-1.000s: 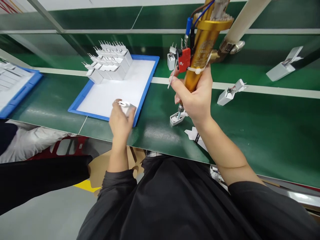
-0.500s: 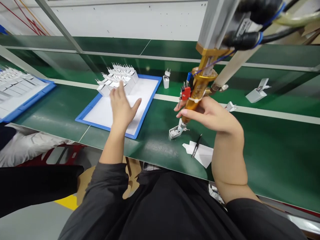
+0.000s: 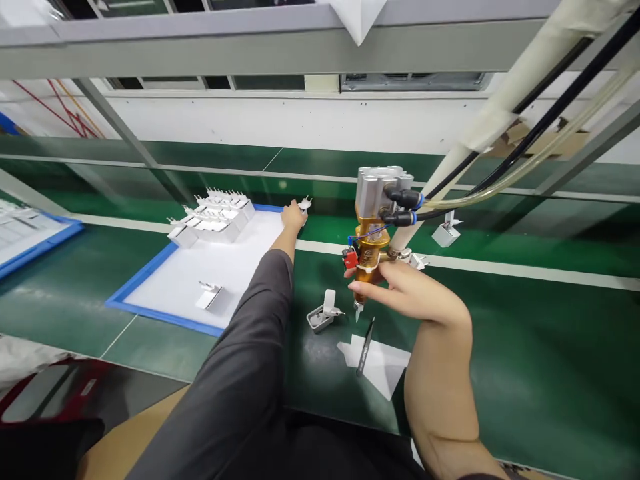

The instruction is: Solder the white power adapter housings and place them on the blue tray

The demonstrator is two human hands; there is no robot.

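My left hand (image 3: pixel 293 217) is stretched far out over the back right corner of the blue-rimmed white tray (image 3: pixel 150 303) and is closed on a small white charger plug (image 3: pixel 305 203). My right hand (image 3: pixel 400 290) grips the gold barrel of a hanging dispensing tool (image 3: pixel 373 250), whose tip hovers just right of an open white charger housing (image 3: pixel 323 315) lying on the green belt. One single white charger (image 3: pixel 209 297) lies alone on the tray. A block of several white chargers (image 3: pixel 213 220) stands at the tray's far left corner.
A white paper scrap (image 3: pixel 383 367) with black tweezers (image 3: pixel 366 337) on it lies on the belt in front of the tool. Another white charger (image 3: pixel 445 233) sits on the belt at the right. Hoses (image 3: pixel 500 170) run up to the right. A second blue tray (image 3: pixel 30 233) is at far left.
My left hand left one charger lying on the tray, then reached far forward to the plug beyond the tray's corner. The view has tilted up. My right hand stays on the tool.
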